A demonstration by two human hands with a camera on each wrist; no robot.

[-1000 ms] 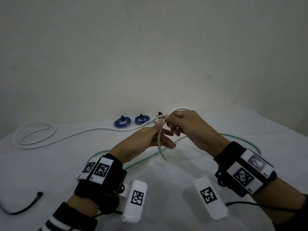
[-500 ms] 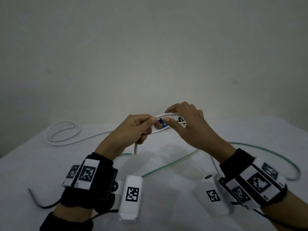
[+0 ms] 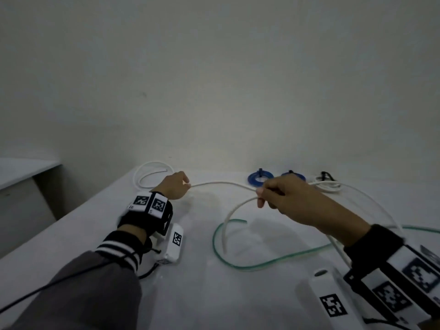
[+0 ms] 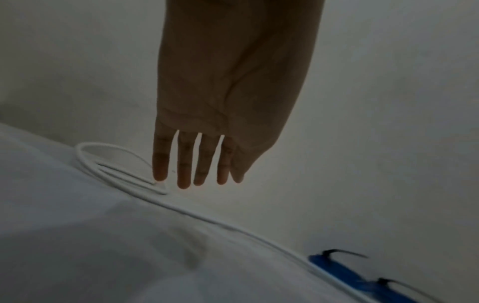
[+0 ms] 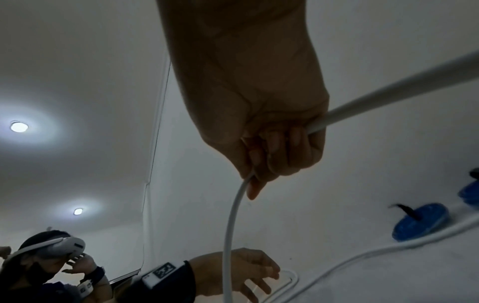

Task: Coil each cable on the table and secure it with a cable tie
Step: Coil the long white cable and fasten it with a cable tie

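Observation:
A long white cable [image 3: 221, 183] runs from a loose loop [image 3: 152, 172] at the far left of the table to my right hand [image 3: 260, 196], which grips it with curled fingers [image 5: 269, 155]. A big loop arcs over my right wrist, and the free end [image 3: 223, 239] hangs toward the table. My left hand [image 3: 187, 183] reaches to the far loop; its fingers [image 4: 184, 176] are straight, just above the loop [image 4: 108, 164], holding nothing. A green cable [image 3: 238, 265] lies uncoiled on the table [image 3: 71, 234].
Two blue tied coils [image 3: 259, 178] [image 3: 292, 175] and a tied white coil [image 3: 326, 185] lie by the back wall. The table's left edge drops off beside a lower shelf [image 3: 23, 170]. Another person wearing a headset [image 5: 49, 248] shows in the right wrist view.
My left hand has let go of the white cable and moved left toward the far loop with its fingers straightened. My right hand keeps its hold, and the loop has widened.

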